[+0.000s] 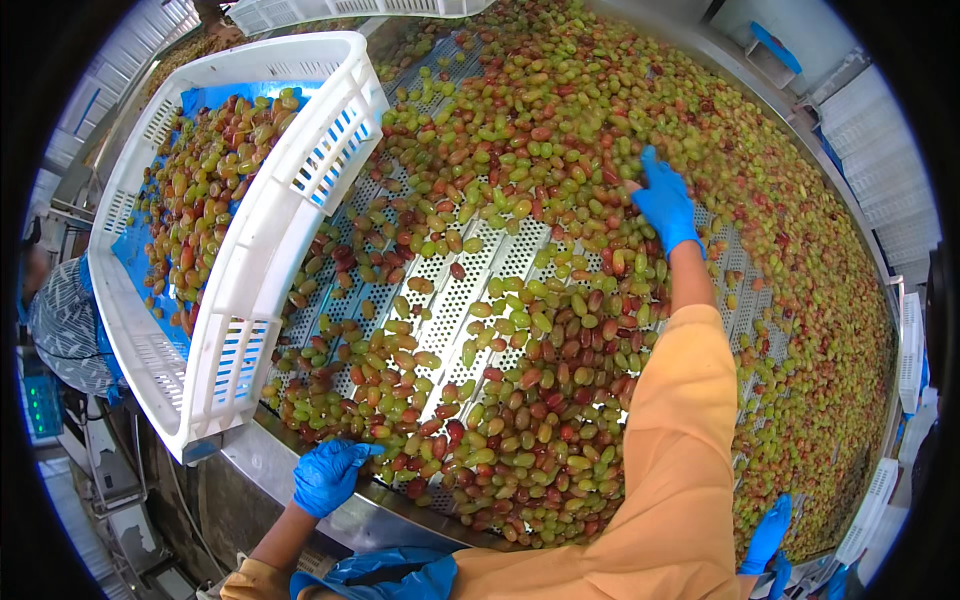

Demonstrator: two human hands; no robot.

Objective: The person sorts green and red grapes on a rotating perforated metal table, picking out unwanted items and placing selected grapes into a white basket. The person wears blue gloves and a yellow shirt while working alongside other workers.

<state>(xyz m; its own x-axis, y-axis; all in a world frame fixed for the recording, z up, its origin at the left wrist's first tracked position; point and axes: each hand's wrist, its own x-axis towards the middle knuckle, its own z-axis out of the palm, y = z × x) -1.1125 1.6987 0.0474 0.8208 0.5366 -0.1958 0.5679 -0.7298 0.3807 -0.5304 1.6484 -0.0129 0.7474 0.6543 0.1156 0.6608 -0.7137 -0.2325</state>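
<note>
Loose green and red grapes [555,375] lie over a perforated metal sorting table [442,337]. My right hand [667,202], in a blue glove, reaches far across the table with its fingers spread on the grapes. The tip of its thumb looks bare. At the table's near edge my left hand [330,476], also gloved in blue, has curled fingers with one pointing toward the grapes beside it. Whether anything sits inside those curled fingers is hidden. Above and left of it stands a white plastic crate [255,255], lined with blue sheeting and holding bunches of grapes [214,187].
A metal rim [405,521] borders the table in front of me. Another person's blue-gloved hand [769,525] is over the grapes at lower right. A person in a patterned cap [71,330] is at far left, near a device with a lit display [41,405]. Another white crate [360,9] stands at the top.
</note>
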